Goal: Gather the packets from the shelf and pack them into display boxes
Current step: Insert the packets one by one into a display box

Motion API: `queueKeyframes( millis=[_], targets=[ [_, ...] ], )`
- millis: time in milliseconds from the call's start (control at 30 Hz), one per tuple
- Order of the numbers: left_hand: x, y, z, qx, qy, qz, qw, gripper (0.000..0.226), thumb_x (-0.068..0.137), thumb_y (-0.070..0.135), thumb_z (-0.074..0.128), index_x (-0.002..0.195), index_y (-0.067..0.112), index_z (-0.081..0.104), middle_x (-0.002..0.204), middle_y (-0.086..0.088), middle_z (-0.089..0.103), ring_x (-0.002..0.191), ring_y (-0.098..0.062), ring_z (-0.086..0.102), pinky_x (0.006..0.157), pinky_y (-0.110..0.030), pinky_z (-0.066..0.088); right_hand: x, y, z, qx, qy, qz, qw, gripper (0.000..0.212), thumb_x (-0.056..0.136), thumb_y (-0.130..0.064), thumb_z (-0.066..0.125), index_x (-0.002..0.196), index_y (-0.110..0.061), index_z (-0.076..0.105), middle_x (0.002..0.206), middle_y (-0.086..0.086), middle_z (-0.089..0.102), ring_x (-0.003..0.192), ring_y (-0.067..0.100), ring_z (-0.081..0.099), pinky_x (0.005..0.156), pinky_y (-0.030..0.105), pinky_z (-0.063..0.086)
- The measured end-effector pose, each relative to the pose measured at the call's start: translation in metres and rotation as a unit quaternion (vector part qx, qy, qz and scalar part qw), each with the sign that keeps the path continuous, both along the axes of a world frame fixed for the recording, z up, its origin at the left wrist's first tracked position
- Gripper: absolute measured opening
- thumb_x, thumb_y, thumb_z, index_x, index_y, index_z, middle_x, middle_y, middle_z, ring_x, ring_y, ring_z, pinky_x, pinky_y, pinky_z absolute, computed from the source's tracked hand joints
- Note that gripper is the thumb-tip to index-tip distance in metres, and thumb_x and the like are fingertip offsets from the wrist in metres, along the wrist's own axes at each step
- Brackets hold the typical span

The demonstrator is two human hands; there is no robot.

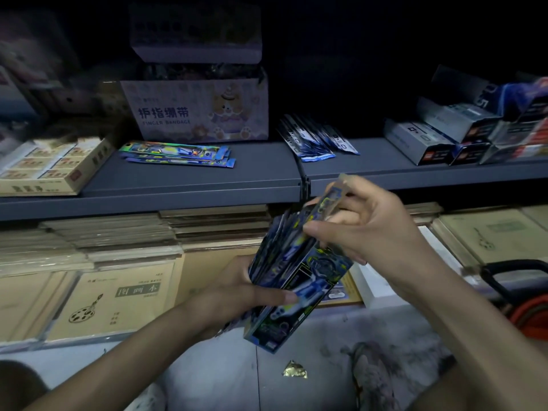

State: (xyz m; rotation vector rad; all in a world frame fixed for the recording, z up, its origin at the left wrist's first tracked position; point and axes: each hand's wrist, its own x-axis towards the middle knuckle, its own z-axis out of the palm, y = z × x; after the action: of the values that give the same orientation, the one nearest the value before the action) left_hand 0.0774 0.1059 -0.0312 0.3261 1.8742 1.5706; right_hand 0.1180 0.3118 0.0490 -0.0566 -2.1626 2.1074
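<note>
My left hand [252,292] grips a blue-and-black display box [299,289], tilted and held below the shelf edge, with several packets standing in its open top. My right hand [364,223] pinches one long blue packet [329,200] at the top of the box, partly among the others. On the grey shelf [192,179] lies a small stack of shiny blue packets [178,154]. A second fanned pile of dark blue packets [314,137] lies further right on the shelf.
A pale "Finger Bandage" carton [195,111] stands behind the packets. A cream box [50,164] sits at the shelf's left, grey and blue boxes [462,134] at its right. Brown notebooks [118,295] fill the lower shelf. A gold wrapper [293,369] lies on the floor.
</note>
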Motion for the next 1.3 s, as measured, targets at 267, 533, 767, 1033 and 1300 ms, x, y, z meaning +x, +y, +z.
queueKeyframes(
  millis=[267,533,767,1033,1300],
  targets=[
    [0.001,0.003,0.001,0.024,-0.017,0.001,1.000,0.042,0.079,0.003,0.084,0.118,0.007,0.071,0.112,-0.009,0.078,0.105,-0.028,0.075,0.095,-0.043,0.058,-0.001,-0.001,0.000,0.015,0.082,-0.064,0.994,0.044,0.074,0.004,0.085,0.110,-0.016,0.070,0.073,0.003,0.074,0.056,0.018,0.057,0.049,0.014,0.046],
    [0.001,0.002,-0.001,0.016,-0.003,0.036,0.999,0.042,0.076,0.004,0.087,0.115,0.007,0.073,0.108,-0.009,0.079,0.100,-0.030,0.076,0.092,-0.046,0.060,0.000,0.002,-0.002,0.082,0.056,-0.043,0.994,0.012,0.088,-0.006,0.076,0.080,-0.015,0.074,0.050,-0.008,0.058,0.042,0.000,0.045,0.048,0.011,0.037],
    [0.001,0.000,0.002,-0.005,0.024,0.050,0.998,0.041,0.075,0.007,0.088,0.114,0.008,0.073,0.101,-0.003,0.080,0.093,-0.022,0.078,0.080,-0.032,0.062,-0.003,0.006,-0.005,0.155,0.068,-0.053,0.984,0.018,0.096,-0.013,0.070,0.079,-0.009,0.073,0.049,-0.012,0.053,0.043,0.002,0.045,0.050,0.011,0.035],
    [0.001,0.001,0.005,-0.006,0.069,0.126,0.990,0.040,0.073,0.014,0.091,0.108,0.015,0.073,0.097,0.004,0.081,0.087,-0.011,0.077,0.068,-0.016,0.056,0.002,0.028,0.013,0.041,0.135,-0.182,0.973,0.016,0.096,-0.019,0.072,0.087,-0.006,0.072,0.064,0.009,0.071,0.051,0.021,0.062,0.054,0.028,0.054],
    [0.000,-0.001,0.007,0.009,0.162,0.194,0.968,0.033,0.075,0.013,0.089,0.101,0.023,0.072,0.090,0.019,0.078,0.082,0.001,0.074,0.065,-0.011,0.053,0.010,0.041,0.018,0.042,0.144,-0.221,0.964,0.016,0.094,-0.012,0.074,0.081,-0.004,0.069,0.061,0.011,0.069,0.050,0.019,0.064,0.051,0.024,0.053]
  ],
)
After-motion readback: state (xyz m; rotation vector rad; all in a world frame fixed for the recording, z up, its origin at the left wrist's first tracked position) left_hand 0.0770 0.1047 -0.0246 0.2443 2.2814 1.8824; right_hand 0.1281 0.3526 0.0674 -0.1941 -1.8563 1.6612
